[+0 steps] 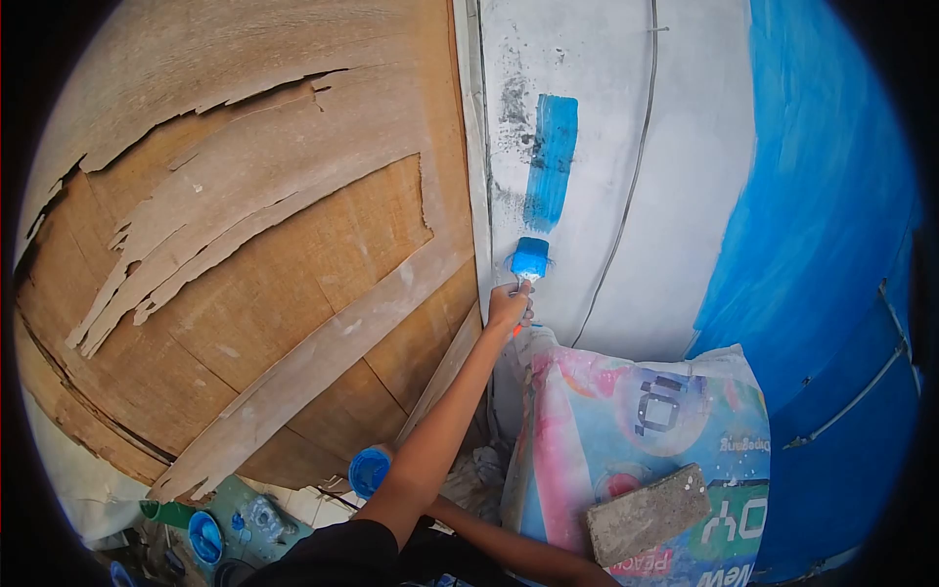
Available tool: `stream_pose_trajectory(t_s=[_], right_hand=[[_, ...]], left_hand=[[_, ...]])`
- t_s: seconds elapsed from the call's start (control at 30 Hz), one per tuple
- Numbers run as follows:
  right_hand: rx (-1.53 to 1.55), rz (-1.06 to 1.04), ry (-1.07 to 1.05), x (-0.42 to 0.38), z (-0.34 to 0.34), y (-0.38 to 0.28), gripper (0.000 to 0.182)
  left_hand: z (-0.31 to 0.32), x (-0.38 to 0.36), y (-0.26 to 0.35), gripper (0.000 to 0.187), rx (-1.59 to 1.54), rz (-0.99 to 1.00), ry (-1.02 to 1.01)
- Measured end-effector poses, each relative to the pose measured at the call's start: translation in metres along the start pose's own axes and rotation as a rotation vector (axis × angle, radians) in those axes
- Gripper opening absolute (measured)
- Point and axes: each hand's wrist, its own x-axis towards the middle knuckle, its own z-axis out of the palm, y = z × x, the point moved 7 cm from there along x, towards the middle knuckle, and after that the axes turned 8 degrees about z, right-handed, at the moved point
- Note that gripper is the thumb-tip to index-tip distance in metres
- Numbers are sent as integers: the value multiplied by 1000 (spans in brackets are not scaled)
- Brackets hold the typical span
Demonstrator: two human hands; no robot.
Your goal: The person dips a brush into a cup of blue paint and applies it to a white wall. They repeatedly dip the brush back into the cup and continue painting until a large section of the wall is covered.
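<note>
My left hand [511, 307] is closed around the handle of a paintbrush [530, 258], its bristles loaded with bright blue paint and held against the pale wall [597, 166]. Just above the brush runs a fresh blue stroke [554, 161]. My right forearm [518, 550] reaches leftward beneath my left forearm, which hides the right hand. Past that crossing, a tub of blue paint [370, 472] shows near where the right hand would be; its grip on the tub cannot be made out.
Left of the wall stands a wooden panel [323, 254] with torn, peeling veneer. A printed sack [567, 440] carries a concrete block [648, 516] at lower right. A thin cable [636, 186] hangs down the wall. Another blue-stained container [205, 536] sits at lower left.
</note>
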Motion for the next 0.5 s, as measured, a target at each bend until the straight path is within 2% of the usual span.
stream_pose_trajectory(t_s=[0.1, 0.23, 0.33, 0.37, 0.43, 0.5], right_hand=[[15, 33, -17, 2, -1, 1, 71], [19, 61, -24, 7, -3, 2, 70], [26, -74, 74, 21, 2, 13, 73], [32, -105, 101, 23, 5, 20, 73], [4, -32, 74, 16, 2, 0, 76], [-57, -37, 85, 16, -3, -5, 78]], left_hand=[[-11, -14, -6, 25, 2, -29, -11], [-18, -19, -11, 14, -88, -171, -8], [-12, -6, -3, 16, -165, -256, -76], [-8, 1, 2, 15, -212, -248, -96], [4, 17, 18, 14, -307, -226, -140], [16, 33, 51, 13, -319, -202, -114]])
